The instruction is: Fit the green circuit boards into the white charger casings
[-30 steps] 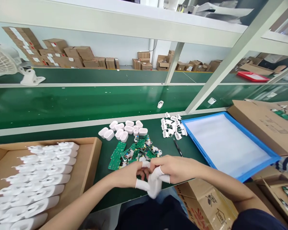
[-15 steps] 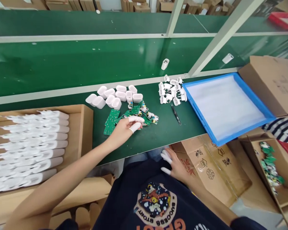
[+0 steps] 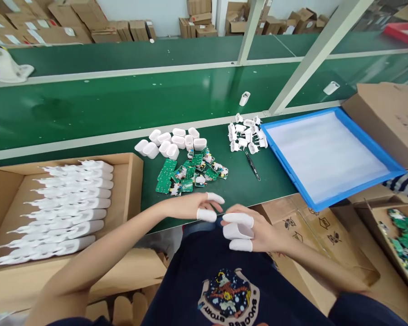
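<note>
My left hand [image 3: 192, 206], white cots on thumb and a finger, is over the bench's front edge with its fingertips apart; I see nothing between them. Close by on the right, my right hand [image 3: 255, 228] has its cotted fingers closed round a white plastic shell [image 3: 236, 231], partly hidden by the fingers. Beyond my left hand lies a heap of small green circuit boards [image 3: 189, 173], white components on some. Behind the heap stand several open white shells [image 3: 178, 141]. Farther right are several white plug pieces [image 3: 247, 132] and dark tweezers [image 3: 253, 165].
At left, a cardboard box [image 3: 136, 181] holds rows of white cabled parts. A blue-rimmed tray [image 3: 292, 176] lined with white sits at right, overhanging the bench. Below it are an open carton [image 3: 313, 235] and a box of circuit boards [image 3: 406, 235]. A post [image 3: 313, 56] rises behind.
My left hand has drawn back from the circuit boards toward me. My right hand has come up toward it from my lap, and the shell now shows in its fingers. The view has tilted up slightly.
</note>
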### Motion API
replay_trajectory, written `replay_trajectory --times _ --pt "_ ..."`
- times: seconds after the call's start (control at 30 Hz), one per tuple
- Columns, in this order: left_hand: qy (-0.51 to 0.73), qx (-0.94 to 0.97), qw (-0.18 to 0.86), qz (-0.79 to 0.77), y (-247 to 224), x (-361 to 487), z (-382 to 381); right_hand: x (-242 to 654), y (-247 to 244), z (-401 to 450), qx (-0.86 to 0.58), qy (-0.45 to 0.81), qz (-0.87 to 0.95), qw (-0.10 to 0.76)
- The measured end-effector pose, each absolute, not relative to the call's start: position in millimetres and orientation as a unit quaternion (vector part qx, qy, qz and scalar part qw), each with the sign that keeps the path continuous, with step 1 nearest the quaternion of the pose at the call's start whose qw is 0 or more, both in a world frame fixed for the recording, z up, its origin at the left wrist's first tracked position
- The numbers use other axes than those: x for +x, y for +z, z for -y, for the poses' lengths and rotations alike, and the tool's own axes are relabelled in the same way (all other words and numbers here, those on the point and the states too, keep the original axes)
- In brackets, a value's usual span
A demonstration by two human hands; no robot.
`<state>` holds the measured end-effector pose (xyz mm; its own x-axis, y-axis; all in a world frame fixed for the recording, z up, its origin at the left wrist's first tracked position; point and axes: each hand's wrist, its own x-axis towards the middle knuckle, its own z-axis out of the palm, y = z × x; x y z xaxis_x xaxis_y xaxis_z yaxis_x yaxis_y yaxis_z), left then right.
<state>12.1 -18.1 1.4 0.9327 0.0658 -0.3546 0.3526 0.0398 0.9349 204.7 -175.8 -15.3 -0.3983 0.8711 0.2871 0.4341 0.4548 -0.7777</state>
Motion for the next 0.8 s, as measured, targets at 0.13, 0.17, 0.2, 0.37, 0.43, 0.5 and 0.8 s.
replay_trajectory --times 0.13,0.17,0.2,0.37,0.43,0.5,0.8 --pt "-0.083 0.694 0.711 -0.083 13 7 17 183 8 118 -0.316 0.269 0.846 0.334" --pt "-0.074 0.703 0.702 -0.085 16 5 15 179 9 107 -0.304 0.249 0.861 0.323" --pt "-0.07 0.711 0.694 -0.092 19 3 13 175 9 98 -0.295 0.232 0.872 0.313" --pt "-0.063 0.72 0.682 -0.111 22 2 12 176 7 93 -0.329 0.211 0.859 0.33" --pt "-0.044 0.715 0.686 -0.129 19 2 17 187 6 104 -0.372 0.235 0.829 0.344" --pt "-0.037 0.705 0.689 -0.166 16 3 22 204 3 111 -0.418 0.251 0.805 0.337" --pt "-0.013 0.8 0.509 -0.318 1 10 11 289 -27 67 -0.614 0.009 0.784 0.093"
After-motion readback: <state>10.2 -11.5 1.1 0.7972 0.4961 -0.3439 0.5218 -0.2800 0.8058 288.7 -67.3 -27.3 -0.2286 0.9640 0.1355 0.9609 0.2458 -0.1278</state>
